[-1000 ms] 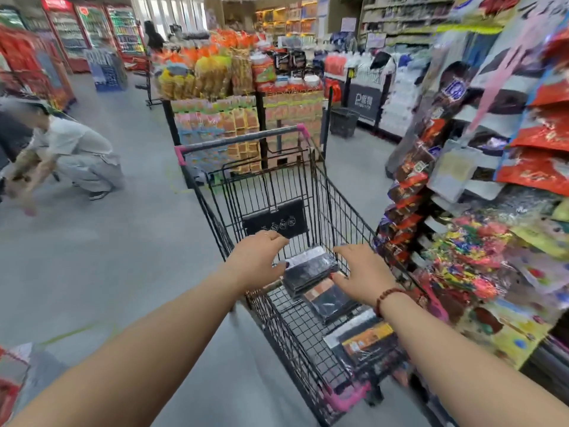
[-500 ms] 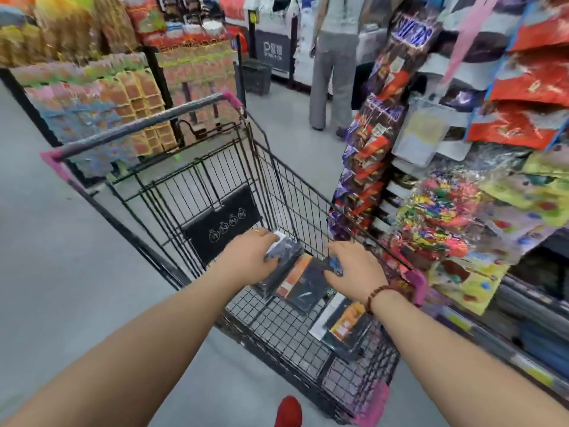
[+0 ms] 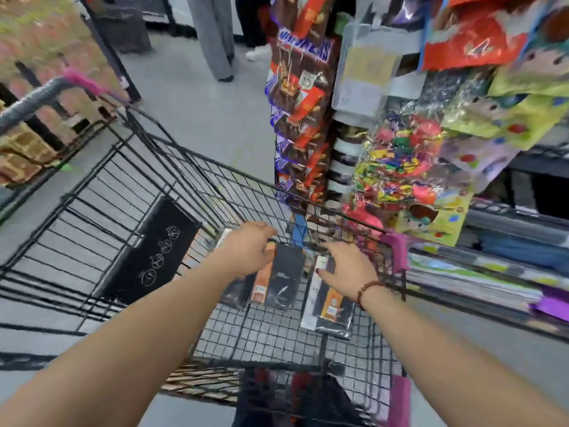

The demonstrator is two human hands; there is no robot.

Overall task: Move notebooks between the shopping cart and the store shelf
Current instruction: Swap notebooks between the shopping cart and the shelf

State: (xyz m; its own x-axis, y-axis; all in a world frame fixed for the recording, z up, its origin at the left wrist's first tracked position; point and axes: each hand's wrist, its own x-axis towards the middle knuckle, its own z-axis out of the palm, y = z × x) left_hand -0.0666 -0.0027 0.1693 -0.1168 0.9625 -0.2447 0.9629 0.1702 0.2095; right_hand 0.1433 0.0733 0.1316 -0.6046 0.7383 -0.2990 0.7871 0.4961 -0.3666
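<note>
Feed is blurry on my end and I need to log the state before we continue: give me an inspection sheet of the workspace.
Surface: black wire shopping cart, mesh floor partly bare.
Job's things: dark shrink-wrapped notebook with orange strip under the left hand; second dark wrapped notebook stack below the right hand.
Clutter: nothing seen loose in the cart.
Grips: left hand lies on the first notebook; right hand, beaded bracelet, fingers spread over the second stack.
Cables: nothing seen.
Surroundings: hanging chocolate bar packs, colourful candy bags, flat stationery on the low shelf, a bystander's grey trousers.
</note>
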